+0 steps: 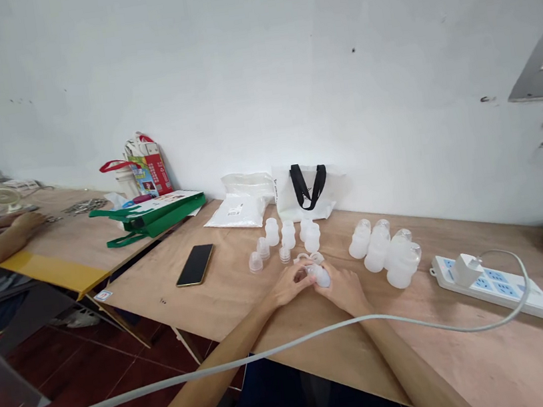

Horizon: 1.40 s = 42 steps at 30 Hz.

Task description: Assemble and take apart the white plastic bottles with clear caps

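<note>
Both my hands meet over the wooden table [245, 301] and grip one small translucent plastic bottle [321, 277]. My left hand [290, 284] pinches its left end; my right hand [344, 287] wraps round its body. Just beyond my fingers stand several small white bottles [288, 233] and loose clear caps [255, 261]. To the right lie several assembled bottles [388, 249] on their sides.
A black phone [195, 265] lies to the left. A white power strip [495, 283] with a plugged adapter sits on the right, its cable [272, 351] crossing over my arms. White bags [300, 192] lean on the wall. Another person's arm [3, 238] rests on the neighbouring table by a green bag [157, 216].
</note>
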Each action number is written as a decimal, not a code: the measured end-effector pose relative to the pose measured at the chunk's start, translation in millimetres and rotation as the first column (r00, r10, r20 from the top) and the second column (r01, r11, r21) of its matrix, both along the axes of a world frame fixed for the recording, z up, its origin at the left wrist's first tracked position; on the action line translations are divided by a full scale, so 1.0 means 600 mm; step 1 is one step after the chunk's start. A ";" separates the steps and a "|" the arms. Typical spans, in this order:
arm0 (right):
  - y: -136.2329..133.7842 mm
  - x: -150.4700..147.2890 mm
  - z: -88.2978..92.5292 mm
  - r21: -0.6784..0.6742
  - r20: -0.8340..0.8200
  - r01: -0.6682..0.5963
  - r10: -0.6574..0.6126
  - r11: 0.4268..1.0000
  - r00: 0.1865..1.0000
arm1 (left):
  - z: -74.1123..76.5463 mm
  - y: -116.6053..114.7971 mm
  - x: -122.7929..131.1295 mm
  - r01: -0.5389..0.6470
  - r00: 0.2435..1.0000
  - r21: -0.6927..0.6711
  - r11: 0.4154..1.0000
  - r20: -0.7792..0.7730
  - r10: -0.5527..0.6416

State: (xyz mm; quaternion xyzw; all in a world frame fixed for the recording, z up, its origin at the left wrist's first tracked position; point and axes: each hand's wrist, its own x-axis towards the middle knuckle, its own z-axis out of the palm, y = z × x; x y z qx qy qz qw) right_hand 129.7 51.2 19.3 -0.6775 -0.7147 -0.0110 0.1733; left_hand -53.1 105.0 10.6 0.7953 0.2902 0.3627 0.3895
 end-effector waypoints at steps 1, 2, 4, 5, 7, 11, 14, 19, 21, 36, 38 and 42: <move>0.001 0.000 -0.001 -0.003 0.001 0.004 -0.004 1.000 1.000 | 0.001 0.000 0.001 -0.006 1.000 -0.002 1.000 -0.004 0.006; 0.002 0.001 -0.001 -0.003 -0.005 0.017 -0.017 1.000 1.000 | 0.002 0.000 0.001 -0.029 0.999 -0.003 1.000 -0.013 0.029; 0.005 0.005 -0.004 0.007 -0.035 0.046 -0.045 0.999 0.998 | 0.002 0.000 0.001 -0.089 0.996 -0.010 0.996 -0.024 0.089; 0.007 0.007 -0.005 0.012 -0.050 0.054 -0.053 0.998 0.997 | 0.003 0.000 0.000 -0.103 0.995 -0.021 0.994 -0.016 0.102; 0.009 0.010 -0.006 0.013 -0.062 0.048 -0.047 0.999 0.997 | 0.004 -0.001 0.000 -0.072 0.997 -0.068 0.995 0.036 0.075; 0.009 0.012 -0.005 0.002 -0.047 0.042 -0.042 0.999 0.998 | 0.001 -0.001 0.006 -0.015 0.992 -0.151 0.988 0.121 0.034; 0.008 0.012 -0.006 0.013 -0.060 0.045 -0.044 0.999 0.997 | -0.004 0.001 0.011 -0.042 0.985 -0.161 0.986 0.156 0.067; 0.011 0.014 -0.012 0.023 -0.104 0.026 -0.023 0.999 0.994 | -0.011 0.002 0.014 0.019 0.986 -0.269 0.963 0.165 0.027; 0.014 0.017 -0.016 0.045 -0.182 0.040 -0.031 0.998 0.983 | -0.012 0.005 0.014 0.006 0.975 -0.307 0.952 0.215 0.063; 0.096 0.063 -0.075 0.257 -0.666 0.157 0.057 0.954 0.744 | -0.008 0.002 0.018 -0.089 0.950 -0.324 0.942 0.258 0.179; 0.121 0.063 -0.081 0.262 -0.655 0.177 0.040 0.949 0.754 | -0.004 -0.002 0.017 -0.087 0.957 -0.324 0.942 0.237 0.169; 0.174 0.063 -0.090 0.250 -0.585 0.223 -0.036 0.942 0.810 | -0.004 -0.003 0.016 -0.087 0.967 -0.325 0.942 0.200 0.158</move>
